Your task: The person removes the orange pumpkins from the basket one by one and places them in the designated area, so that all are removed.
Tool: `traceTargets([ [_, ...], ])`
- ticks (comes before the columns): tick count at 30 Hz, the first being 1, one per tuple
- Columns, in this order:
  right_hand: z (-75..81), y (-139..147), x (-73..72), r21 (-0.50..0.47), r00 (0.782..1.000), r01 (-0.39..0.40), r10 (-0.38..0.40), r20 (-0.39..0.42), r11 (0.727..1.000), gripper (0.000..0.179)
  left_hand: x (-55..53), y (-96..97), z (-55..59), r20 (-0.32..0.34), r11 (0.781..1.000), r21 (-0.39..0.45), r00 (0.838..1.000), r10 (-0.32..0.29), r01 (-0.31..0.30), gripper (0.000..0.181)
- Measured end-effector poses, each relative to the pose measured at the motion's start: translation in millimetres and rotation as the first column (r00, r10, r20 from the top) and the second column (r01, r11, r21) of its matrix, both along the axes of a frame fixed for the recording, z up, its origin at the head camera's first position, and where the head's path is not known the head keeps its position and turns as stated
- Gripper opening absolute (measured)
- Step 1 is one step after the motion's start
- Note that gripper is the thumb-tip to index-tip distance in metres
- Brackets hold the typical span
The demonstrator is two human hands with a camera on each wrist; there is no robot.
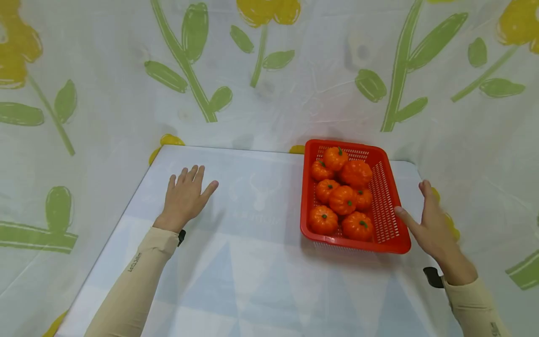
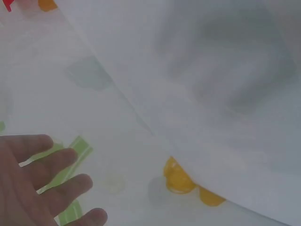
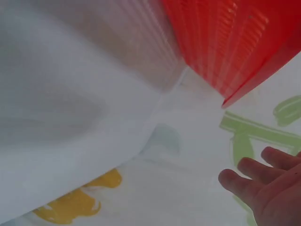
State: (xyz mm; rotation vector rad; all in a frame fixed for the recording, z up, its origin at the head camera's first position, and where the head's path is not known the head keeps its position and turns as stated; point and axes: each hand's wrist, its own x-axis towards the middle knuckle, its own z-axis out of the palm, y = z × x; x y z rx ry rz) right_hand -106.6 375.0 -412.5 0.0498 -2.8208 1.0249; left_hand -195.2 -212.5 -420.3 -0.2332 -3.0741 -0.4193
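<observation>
A red plastic basket (image 1: 355, 241) with slotted walls stands on the right half of the table, holding several small orange pumpkins (image 1: 342, 200). My right hand (image 1: 433, 229) hovers just beyond the basket's right side, fingers extended and thumb toward the rim; whether the thumb touches the rim I cannot tell. Over the table's left part, my left hand (image 1: 183, 196) is held with fingers spread and nothing in it. The left wrist view shows the fingers (image 2: 66, 192) of that hand relaxed. In the right wrist view the basket's wall (image 3: 225, 42) appears above the right fingers (image 3: 242, 186).
The table (image 1: 257, 262) has a pale cover with blue triangles and a faint printed figure. Behind and beside it hangs a whitish sheet (image 1: 320, 93) with yellow flowers and green leaves. The table's back edge lies just behind the basket.
</observation>
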Motion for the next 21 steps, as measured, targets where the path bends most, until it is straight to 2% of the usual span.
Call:
traceTargets([
  [4,-4.8,-6.0,14.8,-0.034,1.000,-0.026,0.026,0.000,0.999,0.104,-2.6,1.9,-1.6,-0.023,1.000,0.016,1.000,-0.017,0.017,0.083],
  [7,-10.9,-11.3,23.6,-0.016,0.999,-0.027,0.028,0.028,1.000,0.107,-4.5,4.5,-1.5,-0.047,0.999,0.027,0.998,-0.032,0.033,0.082],
  [11,-20.4,-16.1,31.2,0.018,0.997,-0.026,0.025,0.080,1.000,0.109,-8.3,9.8,-0.3,-0.061,0.997,0.041,0.996,-0.064,0.066,0.079],
  [14,-27.3,-16.5,34.1,0.019,0.995,-0.032,0.030,0.100,0.999,0.108,-13.1,15.2,2.9,-0.099,0.992,0.059,0.989,-0.107,0.113,0.076],
  [17,-34.6,-15.9,35.4,-0.003,0.994,-0.040,0.040,0.100,0.999,0.108,-19.9,21.3,9.2,-0.174,0.977,0.097,0.970,-0.172,0.191,0.072],
  [21,-43.9,-17.7,35.7,-0.013,0.996,-0.052,0.053,0.076,0.999,0.107,-26.2,31.3,20.1,-0.282,0.928,0.165,0.918,-0.280,0.334,0.068],
])
